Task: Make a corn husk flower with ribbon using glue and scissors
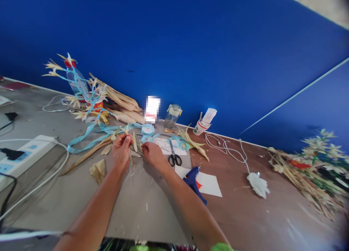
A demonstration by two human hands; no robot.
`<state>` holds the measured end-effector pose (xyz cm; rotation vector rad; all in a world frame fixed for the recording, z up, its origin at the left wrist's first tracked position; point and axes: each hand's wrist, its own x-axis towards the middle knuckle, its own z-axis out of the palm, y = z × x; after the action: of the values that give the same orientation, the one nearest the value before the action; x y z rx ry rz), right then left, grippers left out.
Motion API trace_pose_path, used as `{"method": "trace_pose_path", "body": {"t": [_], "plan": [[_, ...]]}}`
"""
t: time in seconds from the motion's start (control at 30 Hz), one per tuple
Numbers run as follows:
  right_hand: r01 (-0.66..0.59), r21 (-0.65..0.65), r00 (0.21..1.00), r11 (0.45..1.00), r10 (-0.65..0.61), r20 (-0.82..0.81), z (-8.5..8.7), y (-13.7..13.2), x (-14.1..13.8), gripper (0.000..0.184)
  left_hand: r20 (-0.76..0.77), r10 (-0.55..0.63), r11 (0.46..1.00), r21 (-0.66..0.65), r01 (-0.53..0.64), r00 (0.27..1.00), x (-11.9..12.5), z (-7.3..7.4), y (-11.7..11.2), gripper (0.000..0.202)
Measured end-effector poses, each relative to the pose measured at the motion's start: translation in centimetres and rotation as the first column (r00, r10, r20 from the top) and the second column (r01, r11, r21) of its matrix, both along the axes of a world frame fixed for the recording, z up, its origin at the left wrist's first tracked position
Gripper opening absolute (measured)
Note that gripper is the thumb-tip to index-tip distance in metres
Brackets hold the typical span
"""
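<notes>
My left hand [121,148] is closed in a pinch on a small pale corn husk piece, whose tips stick up above the fingers. Close by on the right, my right hand [153,153] is curled with its fingertips together over the table; what lies in them is too small to make out. Between the hands lie narrow husk strips [135,142]. Just behind them sits a roll of light blue ribbon [147,129]. Black-handled scissors [175,158] rest on white paper to the right of my right hand. A folded husk piece [98,171] lies left of my left forearm.
A blue glue gun [193,180] lies beside my right forearm. Ribbon-wrapped husk flowers [92,94] stand at the back left. A lidded cup [172,116] and a paper cup [201,127] line the blue wall. At left are a power strip [40,145] and cables.
</notes>
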<state>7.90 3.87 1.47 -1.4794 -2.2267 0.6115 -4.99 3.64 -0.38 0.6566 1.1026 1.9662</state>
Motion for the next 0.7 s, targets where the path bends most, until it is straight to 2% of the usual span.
{"method": "trace_pose_path", "body": {"t": [0.13, 0.23, 0.37, 0.5, 0.57, 0.7], "plan": [[0.077, 0.05, 0.996, 0.996, -0.079, 0.036, -0.5, 1.1, -0.6, 0.028, -0.08, -0.009, 0.999, -0.041, 0.006, 0.997, -0.1, -0.7, 0.2, 0.02], [0.051, 0.079, 0.993, 0.996, -0.059, 0.098, -0.2, 2.0, -1.2, 0.027, -0.146, -0.024, 0.998, -0.057, 0.016, 0.989, -0.2, -0.9, 0.3, 0.018], [0.042, 0.155, 0.982, 0.987, -0.07, 0.178, 0.0, 2.1, -2.7, 0.03, -0.182, 0.042, 0.996, -0.067, -0.055, 0.982, -0.5, -1.1, 0.2, 0.015], [0.031, 0.156, 0.969, 0.987, -0.068, 0.237, -0.3, 1.7, -4.2, 0.031, -0.179, 0.086, 0.994, -0.057, -0.097, 0.98, -0.8, -1.3, 0.3, 0.015], [0.08, 0.123, 0.973, 0.989, -0.104, 0.204, -0.3, 1.7, -4.5, 0.025, -0.194, 0.087, 0.994, -0.053, -0.099, 0.977, -0.8, -1.3, 0.3, 0.015], [0.281, -0.03, 0.957, 0.959, -0.282, -0.067, 0.5, 2.0, -3.5, 0.02, -0.195, 0.053, 0.995, -0.074, -0.068, 0.979, -0.8, -1.0, 0.1, 0.013]]}}
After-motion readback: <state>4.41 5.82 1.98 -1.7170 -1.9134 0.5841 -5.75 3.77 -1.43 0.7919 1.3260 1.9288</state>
